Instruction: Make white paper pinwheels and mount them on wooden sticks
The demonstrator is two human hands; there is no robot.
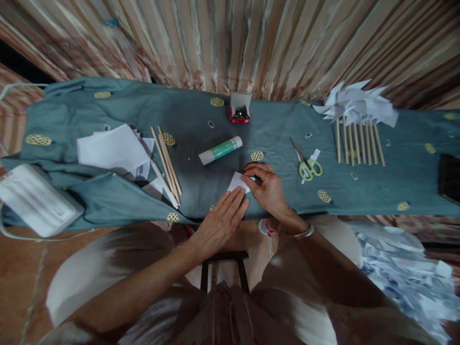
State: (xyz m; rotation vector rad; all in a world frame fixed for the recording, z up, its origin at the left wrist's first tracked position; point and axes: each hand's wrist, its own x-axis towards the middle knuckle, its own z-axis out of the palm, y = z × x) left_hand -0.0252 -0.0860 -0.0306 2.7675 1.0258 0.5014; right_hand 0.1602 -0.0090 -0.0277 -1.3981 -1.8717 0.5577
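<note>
A small white paper piece point(237, 182) lies on the near edge of the teal cloth-covered table point(108, 201), right in front of the person. The left hand point(221, 218) lies flat with its fingers stretched out, the fingertips pressing the near side of the paper; it grips nothing, only holds the sheet down. The right hand point(266, 187) is curled, fingers bent over the paper's right edge, pinching or pressing there; a dark sliver shows at its fingertips, but I cannot tell what it is. A bangle point(304, 233) sits on that wrist.

Just beyond the paper lies a glue stick point(220, 150) on its side, and behind it, near the curtain, a small red box point(240, 111) stands open. To the right of the hands rest green-handled scissors point(307, 165), blades closed. Further right, a row of finished white paper pinwheels point(354, 108) on wooden sticks lies side by side. To the left, loose wooden sticks point(166, 160) lie beside a heap of white paper sheets point(113, 149).
</note>
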